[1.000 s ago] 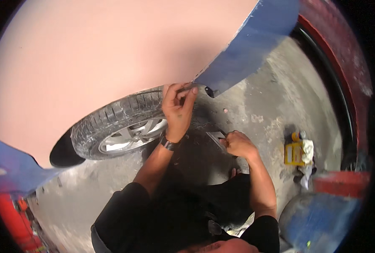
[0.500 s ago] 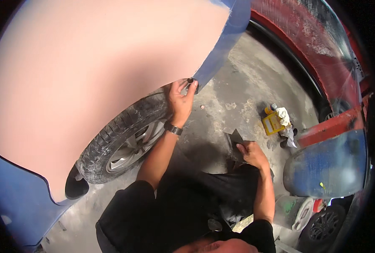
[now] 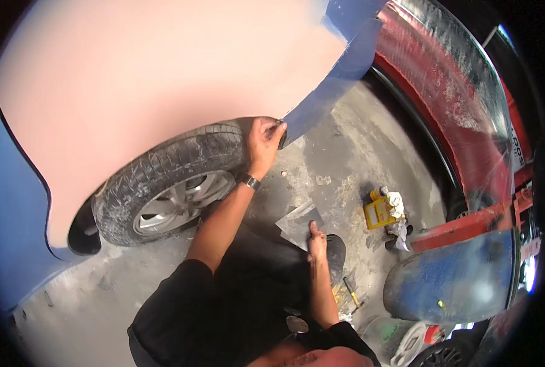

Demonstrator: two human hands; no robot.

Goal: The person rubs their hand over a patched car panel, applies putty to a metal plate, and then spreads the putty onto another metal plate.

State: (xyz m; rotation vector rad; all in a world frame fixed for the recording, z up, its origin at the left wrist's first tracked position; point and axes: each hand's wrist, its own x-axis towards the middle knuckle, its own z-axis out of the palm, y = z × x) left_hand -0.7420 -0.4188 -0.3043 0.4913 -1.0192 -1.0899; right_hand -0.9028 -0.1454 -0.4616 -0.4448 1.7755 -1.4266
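My left hand point(image 3: 264, 145) is raised to the rear corner of the wheel arch, where the pale pink car panel point(image 3: 162, 73) meets the blue bumper point(image 3: 327, 92). Its thumb and fingers pinch together at that edge; what lies between them is too hidden to tell. Just below and beside this hand is a dusty tire point(image 3: 174, 153) on a silver wheel rim point(image 3: 183, 205). Down by my knee, my right hand point(image 3: 317, 241) holds a grey sheet of sandpaper point(image 3: 295, 225) by its edge, thumb on top.
On the concrete floor to the right stand a yellow can point(image 3: 377, 214) and a crumpled white rag point(image 3: 396, 207). Beyond are a blue drum point(image 3: 453, 278), a grey bucket point(image 3: 385, 333) and a plastic-covered red car point(image 3: 444, 92). A hammer point(image 3: 351, 292) lies near my right forearm.
My right hand has moved left with the sandpaper, which now shows flatter and wider. My left hand stays at the arch corner, its fingers drawn closer together. The view has shifted.
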